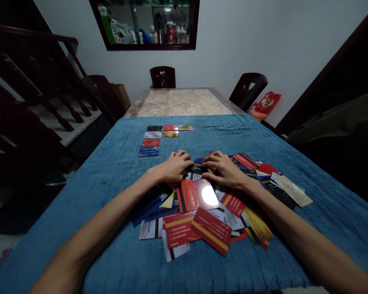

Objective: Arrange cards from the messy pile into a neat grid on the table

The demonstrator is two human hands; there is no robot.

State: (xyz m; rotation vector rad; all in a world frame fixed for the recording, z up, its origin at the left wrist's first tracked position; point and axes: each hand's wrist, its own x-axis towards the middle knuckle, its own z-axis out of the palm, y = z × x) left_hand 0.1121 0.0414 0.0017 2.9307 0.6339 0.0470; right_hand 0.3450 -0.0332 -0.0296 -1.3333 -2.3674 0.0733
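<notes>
A loose, overlapping pile of plastic cards [184, 228] in red, blue, black, white and yellow lies on the table in front of me. Both hands rest at its far side. My left hand [174, 165] has bent fingers at the left edge of a black card [197, 168] with small print. From the other side, my right hand [222, 167] has its fingers and thumb at the same card's right edge. Part of that card is hidden by the fingertips. Just below the hands, a shiny red card [188, 196] reflects a bright light.
Several cards, among them a blue one [148, 152], lie face up in short rows at the far left on the blue cloth [110, 175]. Beyond it is the patterned tabletop [184, 101]. Dark wooden chairs [248, 87] stand around the table. A red bag [267, 103] sits behind on the right.
</notes>
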